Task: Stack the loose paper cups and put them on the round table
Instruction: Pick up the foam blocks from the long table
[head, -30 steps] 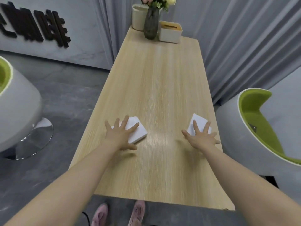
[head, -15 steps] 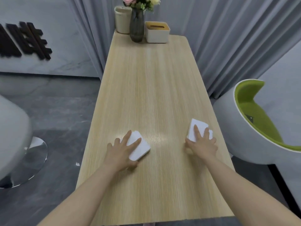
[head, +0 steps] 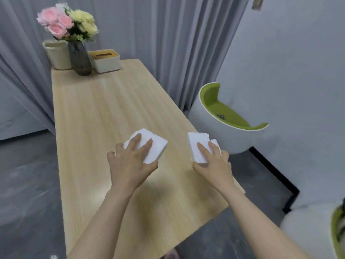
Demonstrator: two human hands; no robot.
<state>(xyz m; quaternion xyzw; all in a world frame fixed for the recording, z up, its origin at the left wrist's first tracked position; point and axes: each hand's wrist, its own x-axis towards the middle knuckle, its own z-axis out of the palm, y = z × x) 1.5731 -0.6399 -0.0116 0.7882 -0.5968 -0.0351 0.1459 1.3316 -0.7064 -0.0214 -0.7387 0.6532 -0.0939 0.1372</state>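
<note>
Under my left hand (head: 130, 165) and my right hand (head: 214, 165) sit two white blocks (head: 153, 146), matt and foam-like, the right one ragged at its far edge. Beneath them the table (head: 104, 113) is pale wood grain with a soft satin sheen. Far beyond my grip stand a dark glassy vase (head: 79, 59) and matt cream containers (head: 57, 54), backed by grey cloth curtains (head: 158, 34).
</note>
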